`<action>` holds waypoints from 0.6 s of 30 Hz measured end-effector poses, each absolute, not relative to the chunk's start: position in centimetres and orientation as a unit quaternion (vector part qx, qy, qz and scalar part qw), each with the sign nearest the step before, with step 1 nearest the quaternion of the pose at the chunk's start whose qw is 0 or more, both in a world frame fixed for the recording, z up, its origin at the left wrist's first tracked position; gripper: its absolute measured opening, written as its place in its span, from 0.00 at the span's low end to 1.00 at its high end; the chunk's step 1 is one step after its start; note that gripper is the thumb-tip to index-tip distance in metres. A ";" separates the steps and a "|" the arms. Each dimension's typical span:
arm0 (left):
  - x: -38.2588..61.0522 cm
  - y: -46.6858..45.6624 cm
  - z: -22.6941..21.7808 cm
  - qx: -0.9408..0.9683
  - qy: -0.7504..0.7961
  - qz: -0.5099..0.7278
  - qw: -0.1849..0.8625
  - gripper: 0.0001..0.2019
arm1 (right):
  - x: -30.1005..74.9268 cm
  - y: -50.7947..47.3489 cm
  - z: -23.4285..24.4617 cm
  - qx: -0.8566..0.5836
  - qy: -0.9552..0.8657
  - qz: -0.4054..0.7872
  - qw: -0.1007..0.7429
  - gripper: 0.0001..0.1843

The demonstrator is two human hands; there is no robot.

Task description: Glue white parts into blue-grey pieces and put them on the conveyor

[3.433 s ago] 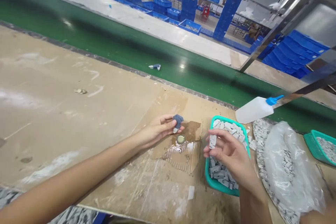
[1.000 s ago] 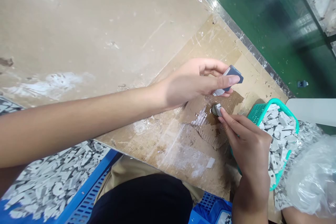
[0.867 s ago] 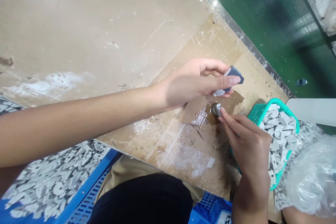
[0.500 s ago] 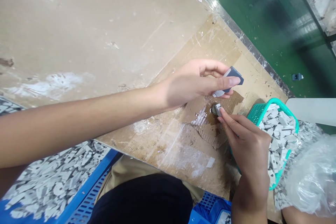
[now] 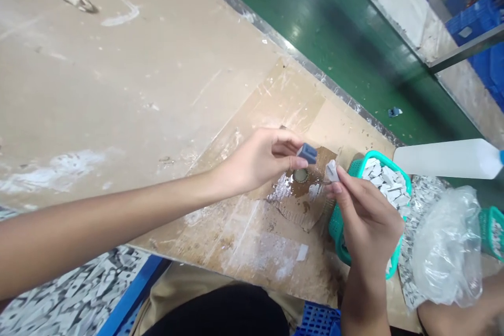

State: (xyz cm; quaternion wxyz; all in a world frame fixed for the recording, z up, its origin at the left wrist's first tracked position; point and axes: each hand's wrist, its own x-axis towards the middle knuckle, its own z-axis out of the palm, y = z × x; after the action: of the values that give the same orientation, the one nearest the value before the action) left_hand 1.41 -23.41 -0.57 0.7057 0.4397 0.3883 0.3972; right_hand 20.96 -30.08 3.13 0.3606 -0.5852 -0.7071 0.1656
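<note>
My left hand (image 5: 271, 160) pinches a small dark blue-grey plastic block (image 5: 307, 153) between thumb and fingers, above the table. To its right, my right hand (image 5: 366, 215) holds a small light grey plastic piece (image 5: 332, 170) by thumb and forefinger. The two parts are apart. Below and between them, a small round bottle cap (image 5: 301, 175) lies on a wet, stained cardboard sheet (image 5: 311, 210). Close behind my right hand stands a green basket (image 5: 336, 223) full of light grey pieces.
A white bottle (image 5: 444, 159) lies beyond the basket, near a clear plastic bag (image 5: 444, 252). A blue crate (image 5: 129, 294) of many grey pieces sits at lower left. Past the table's metal edge (image 5: 299, 52) lies a small dark piece (image 5: 394, 112) on the green surface. Another person's arm (image 5: 464, 304) shows at lower right.
My right hand has lifted the light grey piece off the round cap on the cardboard. My left hand has turned the dark block and brought it lower. The view has shifted.
</note>
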 end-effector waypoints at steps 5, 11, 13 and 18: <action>1.8 -24.1 -0.5 0.418 0.359 0.372 0.747 0.08 | 21.1 -30.1 3.3 -0.528 -0.726 0.173 0.405 0.23; 1.8 -24.7 0.5 0.435 0.330 0.370 0.751 0.06 | 21.2 -30.1 3.6 -0.507 -0.749 0.200 0.376 0.24; 1.8 -24.7 0.7 0.435 0.330 0.372 0.751 0.07 | 21.2 -30.1 3.6 -0.506 -0.752 0.207 0.368 0.24; 1.8 -25.0 0.9 0.436 0.328 0.375 0.750 0.08 | 21.4 -30.1 3.5 -0.499 -0.762 0.208 0.357 0.23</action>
State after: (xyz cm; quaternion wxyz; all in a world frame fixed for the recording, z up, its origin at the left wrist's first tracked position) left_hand 1.80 -24.96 0.85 0.7498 0.4357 0.3281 0.3747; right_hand 21.37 -30.07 3.47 0.3566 -0.4987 -0.7623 0.2076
